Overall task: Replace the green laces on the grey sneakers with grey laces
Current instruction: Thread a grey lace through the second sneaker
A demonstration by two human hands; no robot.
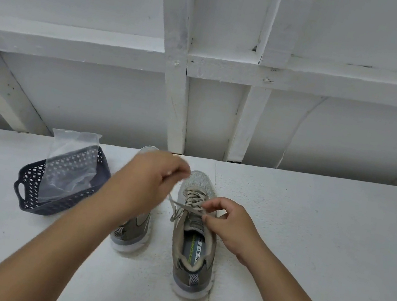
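Note:
Two grey sneakers stand on a white table, toes pointing away from me. The right sneaker [195, 234] is laced with a pale grey-green lace [193, 200] and its insole shows. My left hand [153, 179] is raised over the left sneaker [132, 231] and pinches one end of that lace, which runs taut from the right shoe's upper eyelets. My right hand [228, 223] pinches the lace at the top of the right sneaker's tongue. Most of the left sneaker is hidden behind my left forearm.
A dark perforated plastic basket [28, 190] sits at the left of the table with a clear plastic bag [71, 163] standing in it. A white panelled wall with beams rises behind the table's far edge [319, 177].

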